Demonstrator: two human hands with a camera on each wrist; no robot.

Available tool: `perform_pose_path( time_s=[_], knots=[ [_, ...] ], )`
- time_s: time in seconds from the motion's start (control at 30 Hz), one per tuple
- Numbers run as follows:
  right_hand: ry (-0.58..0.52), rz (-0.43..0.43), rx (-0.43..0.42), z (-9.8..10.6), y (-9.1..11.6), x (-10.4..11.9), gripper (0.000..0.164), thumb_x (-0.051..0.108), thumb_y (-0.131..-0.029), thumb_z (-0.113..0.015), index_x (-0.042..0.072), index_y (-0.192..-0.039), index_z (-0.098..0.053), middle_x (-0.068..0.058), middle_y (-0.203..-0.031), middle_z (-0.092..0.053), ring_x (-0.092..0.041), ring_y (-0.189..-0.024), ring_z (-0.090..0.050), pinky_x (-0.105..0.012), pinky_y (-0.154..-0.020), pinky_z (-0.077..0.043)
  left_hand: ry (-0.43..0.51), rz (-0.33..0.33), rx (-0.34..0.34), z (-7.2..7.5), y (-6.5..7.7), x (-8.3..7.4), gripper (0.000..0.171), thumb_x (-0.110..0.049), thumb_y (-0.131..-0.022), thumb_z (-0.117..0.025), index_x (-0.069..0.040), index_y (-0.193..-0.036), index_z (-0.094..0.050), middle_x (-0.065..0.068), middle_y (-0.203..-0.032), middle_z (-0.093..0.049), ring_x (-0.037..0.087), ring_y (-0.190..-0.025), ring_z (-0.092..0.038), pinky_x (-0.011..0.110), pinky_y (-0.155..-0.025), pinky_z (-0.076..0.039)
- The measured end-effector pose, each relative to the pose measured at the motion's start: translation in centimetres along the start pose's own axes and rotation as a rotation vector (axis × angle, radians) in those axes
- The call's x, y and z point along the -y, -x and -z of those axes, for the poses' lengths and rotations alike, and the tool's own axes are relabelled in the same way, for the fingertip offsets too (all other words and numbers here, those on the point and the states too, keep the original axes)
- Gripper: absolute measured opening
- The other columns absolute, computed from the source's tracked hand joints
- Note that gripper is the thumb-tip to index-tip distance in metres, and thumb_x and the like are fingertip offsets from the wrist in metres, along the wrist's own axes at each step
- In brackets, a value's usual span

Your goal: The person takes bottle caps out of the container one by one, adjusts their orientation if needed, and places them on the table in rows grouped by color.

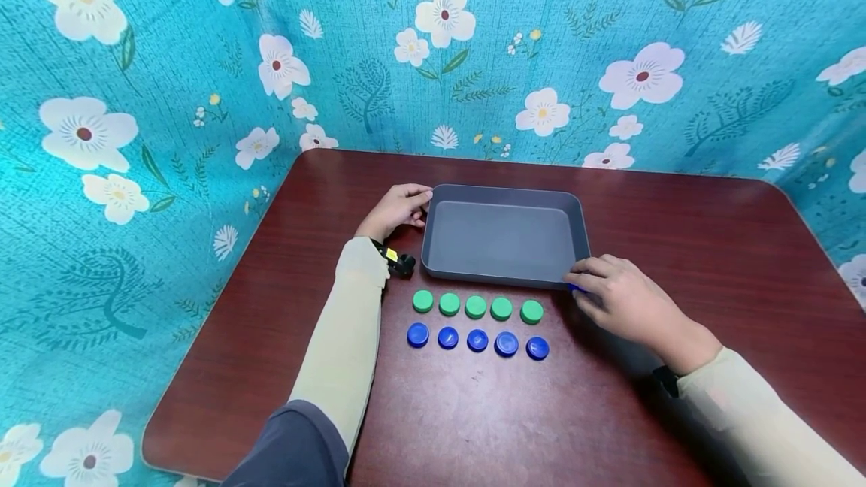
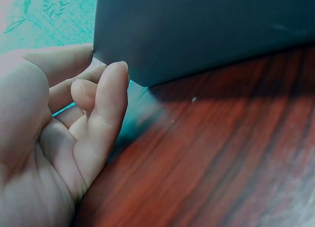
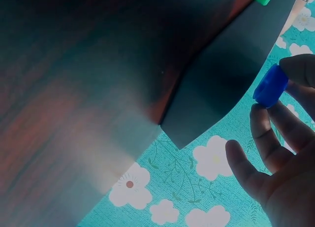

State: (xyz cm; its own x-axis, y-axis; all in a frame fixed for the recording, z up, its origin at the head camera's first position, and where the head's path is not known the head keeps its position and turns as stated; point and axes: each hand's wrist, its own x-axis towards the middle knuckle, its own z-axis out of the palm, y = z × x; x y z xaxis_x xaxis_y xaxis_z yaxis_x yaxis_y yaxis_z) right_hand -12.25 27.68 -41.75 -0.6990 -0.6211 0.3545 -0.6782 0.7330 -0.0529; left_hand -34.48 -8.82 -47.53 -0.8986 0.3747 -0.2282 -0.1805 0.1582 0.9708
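Observation:
A dark grey rectangular tray (image 1: 504, 280) lies on the table. Beside its far left corner is my left hand (image 1: 398, 210); its fingertips touch the tray's outer side, and the lower fingers curl loosely with nothing visible between them. My right hand (image 1: 625, 299) is at the tray's near right corner. Its fingertips pinch a blue bottle cap (image 3: 271, 86), held near the rim and mostly covered by the fingers in the head view. In front of the tray, several green caps (image 1: 476, 307) form a row, with a row of several blue caps (image 1: 477, 340) nearer to me.
The dark red wooden table (image 1: 446, 419) has rounded corners. Blue floral cloth (image 1: 379, 43) hangs behind it and along its left side. A small black device (image 1: 401, 261) is strapped to my left wrist, close to the tray's left side.

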Motion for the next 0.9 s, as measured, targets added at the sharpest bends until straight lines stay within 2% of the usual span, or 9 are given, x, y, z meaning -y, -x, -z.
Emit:
perform_pose_path(
  time_s=[0.43,0.7,0.9],
  knots=[
    [0.006,-0.006,0.001,0.1,1.1,0.8,0.034,0.009,-0.072,-0.077,0.002,-0.105,-0.074,-0.011,-0.098,-0.064,-0.027,-0.082,-0.058,-0.046,-0.071,-0.05,0.008,0.001,-0.005,0.0,0.0,0.0,0.032,-0.024,-0.099,-0.059,-0.011,-0.128,-0.063,0.016,-0.096,-0.062,0.016,-0.06,-0.047,0.032,-0.066,-0.058],
    [0.009,-0.019,0.004,-0.2,1.8,1.7,0.031,0.011,-0.073,-0.078,0.003,-0.103,-0.074,-0.009,-0.098,-0.064,-0.026,-0.083,-0.059,-0.047,-0.071,-0.051,0.004,-0.003,-0.011,-0.1,0.1,-0.1,0.032,-0.024,-0.099,-0.06,-0.01,-0.128,-0.064,0.016,-0.096,-0.061,0.015,-0.06,-0.047,0.032,-0.066,-0.058],
    [-0.012,0.013,-0.014,-0.5,2.1,2.4,0.03,0.009,-0.072,-0.077,0.004,-0.101,-0.073,-0.007,-0.097,-0.064,-0.025,-0.082,-0.059,-0.046,-0.069,-0.051,-0.019,0.002,-0.012,0.1,0.1,-0.3,0.033,-0.025,-0.099,-0.059,-0.011,-0.129,-0.063,0.015,-0.096,-0.062,0.016,-0.06,-0.049,0.032,-0.065,-0.059]
  ],
)
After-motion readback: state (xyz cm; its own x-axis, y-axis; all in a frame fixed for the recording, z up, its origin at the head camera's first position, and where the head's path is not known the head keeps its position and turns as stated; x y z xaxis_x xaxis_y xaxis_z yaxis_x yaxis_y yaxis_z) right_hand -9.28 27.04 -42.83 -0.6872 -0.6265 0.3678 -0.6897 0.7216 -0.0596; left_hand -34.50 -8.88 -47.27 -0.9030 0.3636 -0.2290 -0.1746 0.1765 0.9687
